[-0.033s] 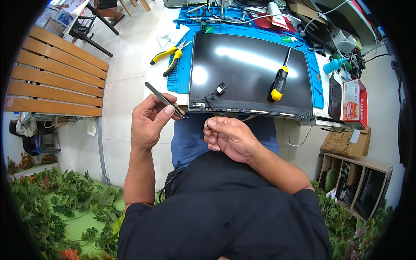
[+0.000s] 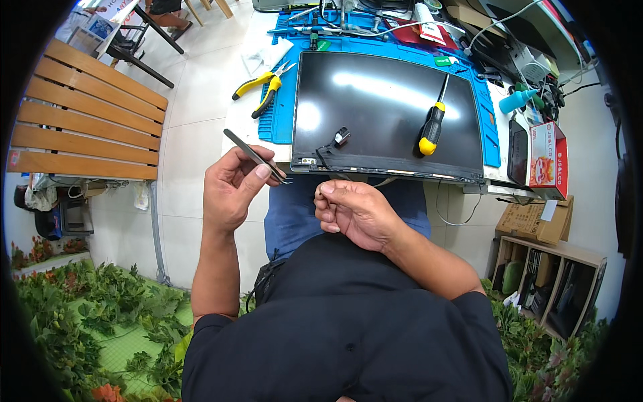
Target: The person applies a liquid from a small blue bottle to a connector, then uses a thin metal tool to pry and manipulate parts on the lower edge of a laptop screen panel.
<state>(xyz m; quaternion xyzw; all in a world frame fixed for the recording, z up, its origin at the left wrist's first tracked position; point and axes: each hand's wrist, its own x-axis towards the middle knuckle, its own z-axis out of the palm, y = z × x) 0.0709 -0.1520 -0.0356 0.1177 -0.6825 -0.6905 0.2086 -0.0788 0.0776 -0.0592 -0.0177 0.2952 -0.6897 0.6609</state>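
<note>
Here, the slim dark-grey metal tweezers (image 2: 241,144) are partly hidden by the bare left hand (image 2: 230,191); pinched by the bare right hand (image 2: 355,211), a tiny dark speck (image 2: 318,195) can't be identified. Up top, a dark-clothed person (image 2: 165,7) is cut off by the edge!

Bright light, white glare streaking the dark screen (image 2: 375,117), edges bent

Toward 3 o'clock, a red-and-white box (image 2: 544,167) bears legible capital lettering on its sides. Between 10 and 11 o'clock, a white sign (image 2: 122,9) shows partly cut-off red capitals. At 3 o'clock, the brown carton's (image 2: 526,218) dark print is too small to read.
</note>
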